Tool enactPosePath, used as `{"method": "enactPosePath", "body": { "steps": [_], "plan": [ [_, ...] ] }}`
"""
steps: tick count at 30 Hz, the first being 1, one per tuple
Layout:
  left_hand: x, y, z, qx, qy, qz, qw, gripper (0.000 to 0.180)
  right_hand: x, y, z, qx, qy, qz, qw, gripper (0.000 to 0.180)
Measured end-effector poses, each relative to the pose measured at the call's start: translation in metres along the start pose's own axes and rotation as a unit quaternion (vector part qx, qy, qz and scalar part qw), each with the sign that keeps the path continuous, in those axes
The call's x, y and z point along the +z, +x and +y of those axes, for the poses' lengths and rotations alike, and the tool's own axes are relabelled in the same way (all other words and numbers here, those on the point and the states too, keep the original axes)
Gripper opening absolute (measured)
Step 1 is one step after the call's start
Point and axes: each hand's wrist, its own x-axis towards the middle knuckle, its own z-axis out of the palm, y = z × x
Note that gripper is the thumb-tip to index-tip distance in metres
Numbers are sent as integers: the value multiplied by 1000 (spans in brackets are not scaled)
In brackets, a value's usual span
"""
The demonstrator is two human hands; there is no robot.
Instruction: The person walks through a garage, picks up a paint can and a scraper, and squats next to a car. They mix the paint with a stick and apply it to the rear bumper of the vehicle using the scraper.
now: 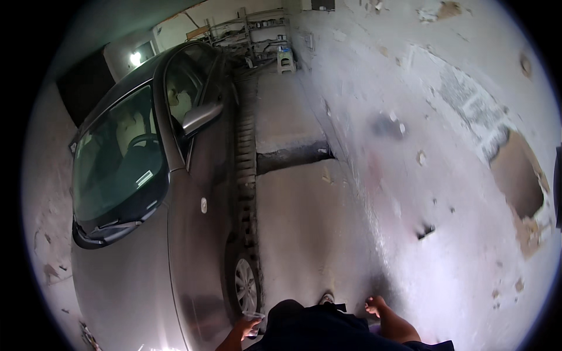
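Note:
My left hand (pixel 244 328), low in the view beside the car's front wheel, is closed around a clear cup (pixel 254 316). The cup looks see-through, and its contents cannot be made out. Out to the right, my right hand (pixel 376 305) hangs near the wall with its fingers loosely bent and a little apart. Nothing shows in it. One shoe (pixel 326 298) peeks out below my dark clothing on the concrete floor slab.
A dark grey car (pixel 193 234) fills the left, its side mirror (pixel 202 119) sticking out. A gap (pixel 293 158) cuts across the concrete walkway (pixel 310 216). The right wall (pixel 410 193) is peeling, with a hole (pixel 518 175). A stool (pixel 285 61) and cluttered shelves (pixel 266 26) stand far back.

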Motion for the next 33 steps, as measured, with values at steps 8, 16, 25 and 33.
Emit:
{"method": "enactPosePath", "body": {
  "steps": [8,16,25,33],
  "plan": [
    [-15,131,64,3,-140,-36,990,58,-233,160,-20,154,563,52,810,13],
    [-21,202,397,15,-72,68,995,72,-313,258,59,252,592,-35,764,16],
    [-89,252,696,137,-96,79,983,93,-493,405,66,260,633,-3,729,7],
    [-52,245,750,-4,-175,147,974,66,-680,584,101,263,552,-83,787,15]
  ]
}}
